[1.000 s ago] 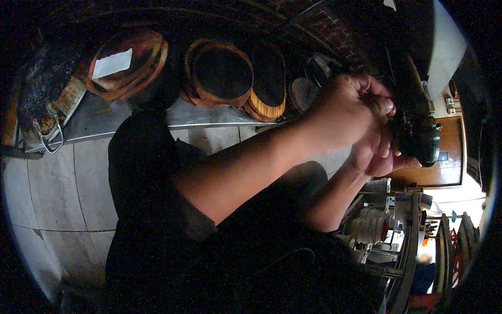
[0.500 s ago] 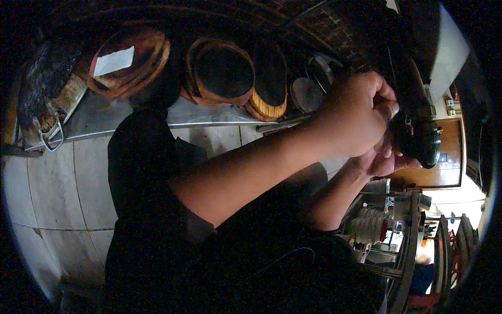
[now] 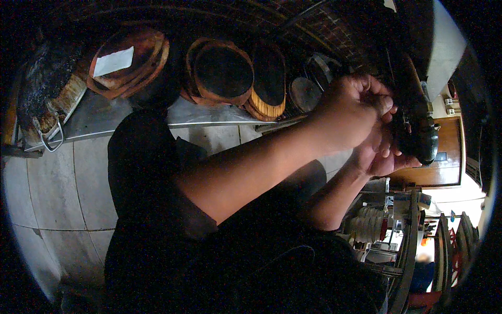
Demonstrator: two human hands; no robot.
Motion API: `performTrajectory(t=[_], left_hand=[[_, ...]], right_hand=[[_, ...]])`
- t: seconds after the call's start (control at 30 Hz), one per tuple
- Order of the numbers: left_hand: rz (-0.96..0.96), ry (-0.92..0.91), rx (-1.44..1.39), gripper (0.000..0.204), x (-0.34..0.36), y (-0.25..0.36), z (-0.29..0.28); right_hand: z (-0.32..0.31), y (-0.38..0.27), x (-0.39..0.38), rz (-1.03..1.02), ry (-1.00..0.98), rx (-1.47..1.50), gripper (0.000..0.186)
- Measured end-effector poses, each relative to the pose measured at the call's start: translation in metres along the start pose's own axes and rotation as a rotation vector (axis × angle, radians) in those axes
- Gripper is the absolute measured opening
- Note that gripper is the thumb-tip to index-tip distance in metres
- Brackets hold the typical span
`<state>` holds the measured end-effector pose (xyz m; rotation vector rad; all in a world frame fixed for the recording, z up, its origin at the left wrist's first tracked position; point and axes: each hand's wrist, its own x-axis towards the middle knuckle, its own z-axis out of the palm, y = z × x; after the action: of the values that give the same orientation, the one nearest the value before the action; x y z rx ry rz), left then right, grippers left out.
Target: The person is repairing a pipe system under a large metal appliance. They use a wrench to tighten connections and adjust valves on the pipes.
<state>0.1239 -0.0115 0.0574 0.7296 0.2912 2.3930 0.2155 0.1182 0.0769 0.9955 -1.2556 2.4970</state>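
Now left hand (image 3: pixel 357 111) slightly leftward

Whether the bare left hand (image 3: pixel 363 107), fingers curled inward, grips anything cannot be seen; it also masks part of the bare right hand (image 3: pixel 380 154). Just beyond, a rounded greenish-black fitting (image 3: pixel 431 144), its details lost in shadow, partly blocks a brown wooden door (image 3: pixel 451 141).
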Motion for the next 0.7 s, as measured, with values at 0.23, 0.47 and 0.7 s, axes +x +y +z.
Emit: performTrajectory(t=[0.23,0.47,0.7], left_hand=[[0.012,0.055,-0.014,0.006,-0.001,-0.004,0.005],[0.064,0.104,0.058,0.006,-0.001,-0.002,0.008],[0.072,0.09,0.042,0.006,0.001,-0.004,0.006]], right_hand=[[0.027,0.015,0.009,-0.218,0.397,-0.421,0.071],[0.033,0.017,0.011,-0.218,0.441,-0.457,0.062],[0.032,0.014,0.011,-0.204,0.391,-0.38,0.054]])
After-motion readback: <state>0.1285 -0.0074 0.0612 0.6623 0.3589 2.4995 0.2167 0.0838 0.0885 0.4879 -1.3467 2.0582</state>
